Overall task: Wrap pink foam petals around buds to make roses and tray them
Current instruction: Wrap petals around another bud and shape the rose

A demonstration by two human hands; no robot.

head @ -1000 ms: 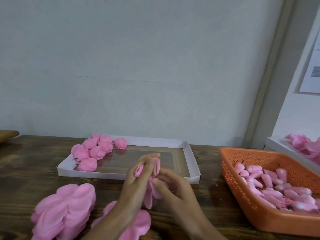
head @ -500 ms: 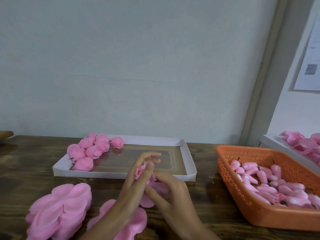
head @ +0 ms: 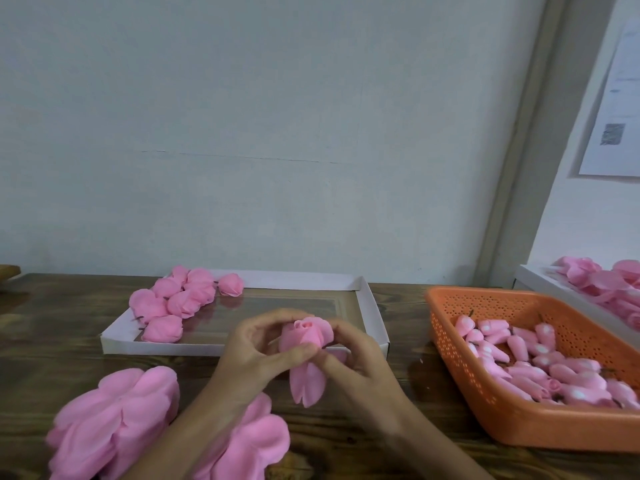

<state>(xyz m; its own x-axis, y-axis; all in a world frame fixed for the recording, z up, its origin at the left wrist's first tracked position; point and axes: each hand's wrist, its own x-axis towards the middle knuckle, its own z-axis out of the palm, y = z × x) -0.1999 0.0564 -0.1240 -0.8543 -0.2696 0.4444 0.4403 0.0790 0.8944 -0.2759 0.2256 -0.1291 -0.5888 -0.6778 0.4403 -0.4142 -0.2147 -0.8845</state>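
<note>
Pink rose (head: 306, 336) gripped near tray (head: 156, 347) rim.

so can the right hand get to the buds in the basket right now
Probably yes: the buds lie uncovered in the basket just right of the right hand, only bare table between. But that hand pinches the rose, so it must let go first.

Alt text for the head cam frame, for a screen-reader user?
The left hand and right hand pinch a half-wrapped pink foam rose above a wooden table. Behind, a white tray holds finished roses at its left end; an orange basket of buds sits right, loose petals near left.
</note>
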